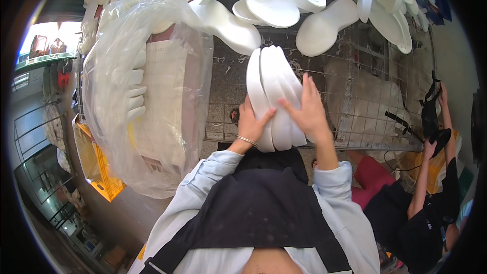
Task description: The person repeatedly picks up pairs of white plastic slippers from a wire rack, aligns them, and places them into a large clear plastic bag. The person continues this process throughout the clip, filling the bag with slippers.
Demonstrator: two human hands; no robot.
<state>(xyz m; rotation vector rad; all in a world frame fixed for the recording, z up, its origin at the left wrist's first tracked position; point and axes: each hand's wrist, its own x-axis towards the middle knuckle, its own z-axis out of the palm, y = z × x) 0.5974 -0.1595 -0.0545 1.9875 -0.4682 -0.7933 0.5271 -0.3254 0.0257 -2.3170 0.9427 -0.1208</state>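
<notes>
Several white foam shoe soles (276,89) stand together on edge in a bundle in front of my body. My left hand (252,126) is closed around the bundle's left side, with its thumb on top and its fingers partly hidden. At the right side, my right hand (310,111) rests against the bundle with its fingers stretched out, slightly blurred, and its thumb over the top. The lower end of the bundle is close to my black apron (253,208).
Loose white soles (324,28) lie heaped on a wire-mesh table (362,66) ahead. A large clear plastic bag (172,81) with stacked soles stands at left, beside a yellow crate (104,172). At right, a co-worker's hands (431,147) hold a black item.
</notes>
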